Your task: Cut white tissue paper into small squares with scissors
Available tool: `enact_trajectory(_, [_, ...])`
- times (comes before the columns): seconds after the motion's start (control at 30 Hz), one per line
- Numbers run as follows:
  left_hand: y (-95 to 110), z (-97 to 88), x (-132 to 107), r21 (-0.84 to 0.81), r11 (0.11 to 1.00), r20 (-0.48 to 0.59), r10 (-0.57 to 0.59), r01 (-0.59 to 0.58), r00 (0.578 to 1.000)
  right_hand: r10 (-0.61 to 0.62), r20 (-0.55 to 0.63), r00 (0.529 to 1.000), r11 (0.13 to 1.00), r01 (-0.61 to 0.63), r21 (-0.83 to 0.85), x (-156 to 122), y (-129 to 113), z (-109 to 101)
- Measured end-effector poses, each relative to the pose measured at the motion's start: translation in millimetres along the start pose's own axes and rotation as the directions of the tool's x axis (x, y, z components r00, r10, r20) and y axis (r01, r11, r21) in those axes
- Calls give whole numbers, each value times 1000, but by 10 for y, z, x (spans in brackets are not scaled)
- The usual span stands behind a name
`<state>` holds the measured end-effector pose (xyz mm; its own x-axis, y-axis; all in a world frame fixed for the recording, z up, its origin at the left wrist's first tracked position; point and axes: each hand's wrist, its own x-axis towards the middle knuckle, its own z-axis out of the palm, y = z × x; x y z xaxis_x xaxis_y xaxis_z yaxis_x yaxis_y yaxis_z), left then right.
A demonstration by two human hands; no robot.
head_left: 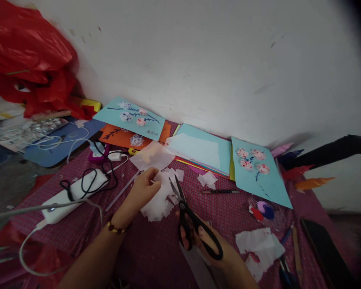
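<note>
My right hand [210,241] grips a pair of scissors [183,204] by the black handles. The blades point up and away from me and stand slightly apart. My left hand [146,186] is closed, its thumb and fingers bent onto white tissue paper [158,204] that is cut into a ragged heap. The blade tips reach over the right edge of this heap, close to my left fingertips. A small stack of white tissue squares [208,179] lies to the right, behind a dark pen [220,192].
Blue flower pictures [132,130] [257,180] lean at the wall, with coloured sheets [198,136] between them. A white power strip [75,196] with cables lies left. At right are paint blobs [261,210], stained tissue [260,249] and a black phone-like slab [325,253].
</note>
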<state>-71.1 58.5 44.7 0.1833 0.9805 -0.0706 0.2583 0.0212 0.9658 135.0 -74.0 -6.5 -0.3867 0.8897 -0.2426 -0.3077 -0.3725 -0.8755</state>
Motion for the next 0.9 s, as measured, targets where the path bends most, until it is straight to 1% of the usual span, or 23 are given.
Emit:
enact_trajectory(0.07, [-10,-23,29,133,988,-136,91,-73,987,6,-7,1000,999,-6,39,-1,-32,9])
enact_trajectory(0.1, [-16,-30,39,175,981,-166,118,-88,979,10,-1,1000,997,-10,72,-3,-54,13])
enact_trajectory(0.13, [-23,-35,46,196,976,-169,130,-96,977,13,9,1000,994,-13,107,-6,-78,15])
enact_trajectory(0.27, [-40,-45,53,212,963,-87,187,-165,979,-6,25,1000,983,1,182,-38,-166,-13])
enact_trajectory(0.37, [-40,-60,57,206,953,-91,245,-222,965,-15,47,999,967,3,255,-73,-217,-66])
enact_trajectory(0.43, [-28,-61,48,160,963,-110,234,-215,966,-15,62,998,951,-5,308,-88,-239,-89])
enact_trajectory(0.47, [-17,-53,34,103,974,-92,210,-200,973,-14,68,998,946,-9,325,-91,-243,-90])
enact_trajectory(0.5, [-2,-34,12,16,983,-40,184,-183,982,-11,79,997,941,-16,339,-91,-241,-83])
enact_trajectory(0.53, [15,-5,-17,-94,983,48,165,-160,985,-8,96,995,937,-26,348,-87,-232,-68])
enact_trajectory(0.57, [33,36,-54,-212,969,164,163,-127,973,-6,117,993,934,-36,356,-82,-217,-45])
enact_trajectory(0.6, [49,86,-95,-318,945,281,177,-82,943,-6,144,990,931,-47,363,-76,-198,-17])
enact_trajectory(0.63, [63,144,-135,-394,919,386,196,-31,902,-8,173,985,927,-57,370,-70,-177,14])
enact_trajectory(0.67, [72,205,-172,-430,903,465,206,16,861,-14,203,979,925,-65,375,-66,-157,45])
enact_trajectory(0.7, [76,262,-199,-422,906,510,199,41,837,-22,229,973,924,-68,377,-63,-142,73])
enact_trajectory(0.73, [75,312,-215,-388,921,518,182,40,836,-32,247,968,924,-66,378,-63,-134,97])
enact_trajectory(0.77, [70,346,-216,-341,940,495,166,16,853,-43,257,965,925,-58,375,-66,-136,113])
enact_trajectory(0.83, [58,354,-177,-243,967,388,163,-69,907,-72,246,967,929,-25,369,-81,-170,124])
enact_trajectory(0.9, [60,273,-113,-160,976,268,186,-146,945,-108,219,970,929,20,369,-105,-235,110])
